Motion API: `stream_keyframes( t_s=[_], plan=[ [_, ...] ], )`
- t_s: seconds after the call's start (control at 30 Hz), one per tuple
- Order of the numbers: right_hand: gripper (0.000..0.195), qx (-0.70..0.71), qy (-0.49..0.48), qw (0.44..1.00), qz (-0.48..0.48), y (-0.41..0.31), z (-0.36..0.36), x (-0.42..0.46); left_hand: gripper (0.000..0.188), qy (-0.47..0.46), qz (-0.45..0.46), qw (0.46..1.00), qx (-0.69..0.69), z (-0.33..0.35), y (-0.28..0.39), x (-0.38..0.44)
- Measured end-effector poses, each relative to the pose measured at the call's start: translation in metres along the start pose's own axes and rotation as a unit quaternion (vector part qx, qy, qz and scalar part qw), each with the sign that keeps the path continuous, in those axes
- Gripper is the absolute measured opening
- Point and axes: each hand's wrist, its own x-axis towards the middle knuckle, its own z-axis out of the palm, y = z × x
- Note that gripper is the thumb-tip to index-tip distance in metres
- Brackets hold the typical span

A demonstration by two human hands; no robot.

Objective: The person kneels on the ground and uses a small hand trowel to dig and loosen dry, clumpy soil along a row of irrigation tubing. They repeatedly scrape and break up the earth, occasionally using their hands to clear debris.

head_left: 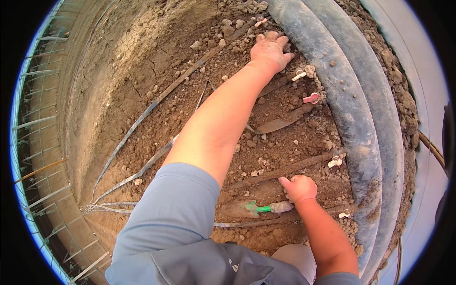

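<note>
My left hand (271,51) reaches far forward, palm down with fingers spread, on the crumbly soil against a large grey-black plastic pipe (347,89). A drip-line valve with a pale lever (298,75) is just behind it, and a pink valve lever (311,98) lies closer to me. My right hand (302,188) rests on the soil, its fingers curled under; the palm side is hidden and nothing sticks out of it. Beside it lies a hand trowel (263,208) with a soil-covered blade, a green neck and a wrapped grip.
Flattened drip tapes (142,115) run from the pipe and gather in a tied bundle (89,208) at left. More valves, one with a whitish lever (335,162), line the pipe. A second pipe (386,117) runs alongside, before a pale sheet wall (424,89). Loose clods lie around.
</note>
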Motion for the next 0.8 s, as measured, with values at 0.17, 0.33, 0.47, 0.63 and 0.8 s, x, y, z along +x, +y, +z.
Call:
stream_keyframes(
  t_s=[0.17, 0.33, 0.47, 0.63, 0.8],
  plan=[
    [0.061, 0.011, 0.001, 1.000, 0.006, 0.003, -0.002, 0.000, 0.069, 0.062, 0.077, 0.993, 0.071, 0.013, -0.015, -0.029],
    [0.061, 0.011, 0.004, 1.000, 0.004, 0.003, 0.001, 0.001, 0.041, -0.008, 0.017, 0.996, 0.085, 0.013, -0.106, -0.062],
    [0.060, 0.007, 0.018, 1.000, 0.000, -0.002, -0.002, -0.003, 0.037, -0.025, -0.058, 0.998, -0.001, 0.000, -0.208, -0.111],
    [0.058, 0.017, 0.052, 0.998, 0.009, -0.001, 0.005, -0.002, 0.042, -0.091, -0.317, 0.935, 0.130, -0.019, -0.319, -0.228],
    [0.055, 0.077, 0.047, 0.995, 0.040, 0.001, 0.010, 0.002, 0.044, 0.199, -0.186, 0.956, 0.106, -0.026, -0.241, -0.277]
  ],
)
